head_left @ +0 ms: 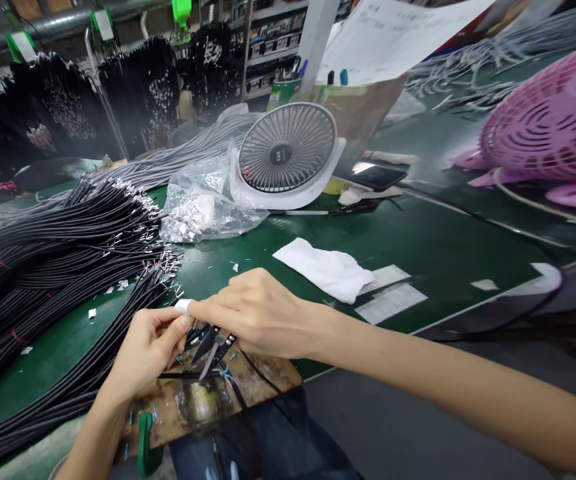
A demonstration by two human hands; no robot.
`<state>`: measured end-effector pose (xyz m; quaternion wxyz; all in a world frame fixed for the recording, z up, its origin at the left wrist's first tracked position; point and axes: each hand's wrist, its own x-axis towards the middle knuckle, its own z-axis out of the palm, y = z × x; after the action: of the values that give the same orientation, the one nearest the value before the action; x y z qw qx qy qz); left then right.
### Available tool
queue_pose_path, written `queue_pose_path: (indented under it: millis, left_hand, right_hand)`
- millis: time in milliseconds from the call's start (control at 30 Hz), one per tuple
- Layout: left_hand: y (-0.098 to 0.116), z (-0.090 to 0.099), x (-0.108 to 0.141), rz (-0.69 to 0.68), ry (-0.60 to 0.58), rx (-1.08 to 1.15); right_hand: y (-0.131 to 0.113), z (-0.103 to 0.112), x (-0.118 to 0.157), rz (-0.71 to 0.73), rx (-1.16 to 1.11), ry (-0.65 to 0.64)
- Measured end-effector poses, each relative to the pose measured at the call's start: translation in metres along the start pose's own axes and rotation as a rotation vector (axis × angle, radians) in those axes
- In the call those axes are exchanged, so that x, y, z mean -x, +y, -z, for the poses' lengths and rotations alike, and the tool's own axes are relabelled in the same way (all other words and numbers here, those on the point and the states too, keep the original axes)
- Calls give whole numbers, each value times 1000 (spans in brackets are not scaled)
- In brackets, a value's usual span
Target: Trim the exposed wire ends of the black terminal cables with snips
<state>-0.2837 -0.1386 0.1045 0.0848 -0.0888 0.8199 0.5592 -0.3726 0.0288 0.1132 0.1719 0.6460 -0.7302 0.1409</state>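
My right hand [255, 313] is curled round a pair of small scissors [211, 353], whose dark blades stand apart and point down and left. White tape [183, 305] wraps its index fingertip, which meets the fingers of my left hand [153, 343]. My left hand is closed in a pinch; what lies between the fingertips is hidden. Beneath both hands is a worn wooden board [273, 375]. A black cable [181, 375] runs across it below my left hand, and thin coloured wires [227, 377] fan out near the blades.
Bundles of black cables [43, 267] with stripped ends cover the left side. Behind lie a clear bag of small metal parts [203, 210], a round fan [285, 153] and a phone [375, 175]. White cloth [323, 267] lies to the right, a pink basket [553, 120] far right, a green clamp [145, 443] at the board's front.
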Motion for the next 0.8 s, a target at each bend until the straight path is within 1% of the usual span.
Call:
queue_pose_path:
  millis: [67, 133, 167, 233, 267, 333, 367, 433, 467, 500, 533, 567, 633, 700, 733, 800]
  left_hand:
    - [-2, -2, -2, -36, 12, -45]
    - [-3, -1, -3, -101, 16, -105]
    - [-2, 0, -3, -143, 16, -138]
    - [0, 4, -3, -232, 23, -190]
    - [1, 7, -2, -261, 30, -199]
    - [4, 11, -1, -269, 57, -195]
    - [5, 12, -1, -255, 71, -190]
    - [6, 12, 0, -217, 84, -193]
    - [6, 11, 1, -198, 78, -197]
    - [6, 10, 1, -184, 67, -204]
    - [6, 9, 2, -176, 57, -214]
    - [6, 8, 2, -173, 49, -225]
    - [5, 6, 3, -184, 48, -251]
    - [5, 4, 3, -197, 57, -269]
    - [4, 4, 3, -198, 59, -274]
    - [4, 4, 2, -206, 67, -289]
  right_hand:
    - [-3, 8, -5, -56, -13, -165]
    - [0, 13, -10, -128, -91, -290]
    - [3, 13, -13, -161, -177, -328]
    - [13, 7, -18, -238, -447, -344]
    - [18, 2, -19, -283, -616, -326]
    - [27, -10, -17, -408, -932, -222]
    - [29, -15, -15, -468, -1032, -130]
    - [30, -20, -8, -543, -1091, 82]
    - [28, -19, -3, -534, -1059, 167]
    - [24, -16, 1, -494, -997, 211]
    - [19, -11, 5, -429, -906, 211]
    - [14, -6, 9, -347, -785, 181]
    - [3, 6, 12, -202, -481, 42]
    - [-6, 16, 10, -115, -238, -128]
    - [-8, 19, 8, -88, -162, -205]
    - [-10, 23, 2, -51, -84, -329]
